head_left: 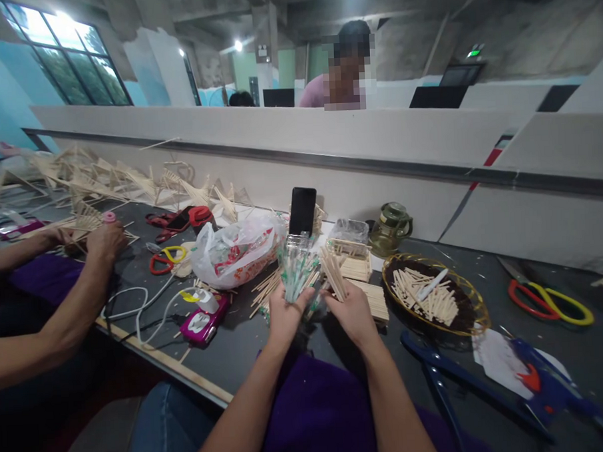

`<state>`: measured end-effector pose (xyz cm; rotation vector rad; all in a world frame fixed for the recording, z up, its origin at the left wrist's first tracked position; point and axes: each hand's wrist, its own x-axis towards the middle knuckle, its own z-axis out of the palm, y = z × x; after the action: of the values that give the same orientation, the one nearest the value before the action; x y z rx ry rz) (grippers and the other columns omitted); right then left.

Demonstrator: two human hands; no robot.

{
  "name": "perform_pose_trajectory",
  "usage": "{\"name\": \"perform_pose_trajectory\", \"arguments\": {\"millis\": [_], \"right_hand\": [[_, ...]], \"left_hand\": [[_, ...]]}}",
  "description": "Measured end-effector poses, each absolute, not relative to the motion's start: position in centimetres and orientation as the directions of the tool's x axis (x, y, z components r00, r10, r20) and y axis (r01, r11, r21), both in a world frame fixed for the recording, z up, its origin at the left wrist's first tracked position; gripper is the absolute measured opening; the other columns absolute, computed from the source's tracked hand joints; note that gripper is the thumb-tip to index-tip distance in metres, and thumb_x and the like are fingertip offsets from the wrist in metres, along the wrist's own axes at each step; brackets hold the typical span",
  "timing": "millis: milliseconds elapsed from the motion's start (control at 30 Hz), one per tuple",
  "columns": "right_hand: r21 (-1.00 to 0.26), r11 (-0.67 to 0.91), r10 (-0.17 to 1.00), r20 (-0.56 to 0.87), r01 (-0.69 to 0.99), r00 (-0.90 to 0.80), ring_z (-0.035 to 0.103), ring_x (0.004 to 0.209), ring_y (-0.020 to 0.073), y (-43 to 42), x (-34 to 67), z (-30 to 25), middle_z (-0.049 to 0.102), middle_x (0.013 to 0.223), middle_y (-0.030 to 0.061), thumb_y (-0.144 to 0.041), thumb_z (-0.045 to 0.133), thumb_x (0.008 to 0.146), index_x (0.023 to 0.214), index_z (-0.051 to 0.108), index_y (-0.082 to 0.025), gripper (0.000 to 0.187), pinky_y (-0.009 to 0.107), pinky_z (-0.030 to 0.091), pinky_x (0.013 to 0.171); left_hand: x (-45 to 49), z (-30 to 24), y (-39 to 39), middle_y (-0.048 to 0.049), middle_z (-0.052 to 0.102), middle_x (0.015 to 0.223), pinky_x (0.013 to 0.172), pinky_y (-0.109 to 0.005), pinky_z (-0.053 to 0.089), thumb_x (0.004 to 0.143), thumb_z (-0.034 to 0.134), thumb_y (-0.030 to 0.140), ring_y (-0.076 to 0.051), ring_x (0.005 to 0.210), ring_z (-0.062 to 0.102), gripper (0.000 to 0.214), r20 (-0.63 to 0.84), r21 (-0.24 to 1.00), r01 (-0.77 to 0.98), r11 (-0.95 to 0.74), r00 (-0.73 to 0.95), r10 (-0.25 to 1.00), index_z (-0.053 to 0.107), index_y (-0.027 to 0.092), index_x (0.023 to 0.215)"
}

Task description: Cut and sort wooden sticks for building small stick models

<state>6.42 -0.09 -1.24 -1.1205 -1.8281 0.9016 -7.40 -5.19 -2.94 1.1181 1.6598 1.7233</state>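
My left hand [285, 313] is closed around a bunch of clear plastic wrappers [294, 269] with green print; whether sticks are inside them I cannot tell. Close beside it, my right hand [354, 311] grips a bundle of thin wooden sticks [332, 270], pointing up and slightly left. Just right of that hand, more wooden sticks [372, 301] lie in a neat stack. Behind them stands a small tray made of sticks [353, 260]. Loose sticks [265, 291] spread on the table left of my left hand.
Right are a basket [477, 305] of short sticks, scissors [549, 302], blue pliers-like tool [452, 366] and blue glue gun [553, 381]. Behind stand a phone [302, 211] and jug [390, 229]. Left lie a plastic bag [233, 255], power strip [206, 320] and a co-worker's hand [105, 242].
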Motion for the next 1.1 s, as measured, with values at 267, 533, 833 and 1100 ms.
{"name": "perform_pose_trajectory", "arguments": {"millis": [267, 533, 833, 1100], "right_hand": [[-0.845, 0.448, 0.855, 0.309, 0.293, -0.416, 0.057, 0.066, 0.017, -1.1, 7.0, 0.0, 0.064, 0.071, 0.0001, -0.029, 0.055, 0.083, 0.082, 0.065, -0.019, 0.014, 0.024, 0.04, 0.061], [-0.803, 0.468, 0.853, 0.301, 0.371, -0.426, 0.06, 0.068, 0.0184, -0.9, 7.5, 0.0, 0.067, 0.072, 0.0017, -0.026, 0.053, 0.082, 0.08, 0.066, -0.02, 0.014, 0.025, 0.041, 0.063], [-0.866, 0.435, 0.856, 0.312, 0.248, -0.413, 0.063, 0.071, 0.0188, -1.0, 7.5, -0.2, 0.07, 0.078, 0.0019, -0.026, 0.058, 0.08, 0.082, 0.07, -0.02, 0.013, 0.025, 0.046, 0.065], [-0.863, 0.483, 0.868, 0.45, 0.147, -0.207, 0.063, 0.077, 0.021, -1.0, 7.4, 0.0, 0.07, 0.082, 0.0051, -0.043, 0.06, 0.086, 0.083, 0.072, -0.021, 0.026, 0.03, 0.05, 0.07]], "left_hand": [[-6.8, -2.9, -5.1, -0.004, 0.067, 0.077, 0.067, -0.027, 0.046, 0.078, 0.061, 0.059, -0.017, 0.069, 0.058, 0.049, 0.125, 0.984, -0.063, -0.166, -0.424, 0.897, 0.071, 0.015, 0.097], [-6.6, -3.2, -5.2, -0.003, 0.065, 0.075, 0.073, -0.028, 0.044, 0.078, 0.063, 0.057, -0.019, 0.074, 0.055, 0.042, 0.136, 0.991, 0.025, -0.133, -0.229, 0.964, 0.069, 0.015, 0.081], [-6.9, -3.0, -5.1, 0.0018, 0.061, 0.065, 0.063, -0.025, 0.043, 0.063, 0.077, 0.032, -0.014, 0.061, 0.051, 0.021, 0.105, 0.994, 0.011, -0.105, -0.21, 0.972, 0.065, 0.015, 0.069], [-6.3, -3.5, -4.9, -0.0006, 0.068, 0.076, 0.072, -0.031, 0.052, 0.06, 0.079, 0.028, -0.018, 0.069, 0.063, 0.025, 0.02, 0.97, -0.237, -0.055, -0.146, 0.989, 0.069, 0.017, 0.081]]}}
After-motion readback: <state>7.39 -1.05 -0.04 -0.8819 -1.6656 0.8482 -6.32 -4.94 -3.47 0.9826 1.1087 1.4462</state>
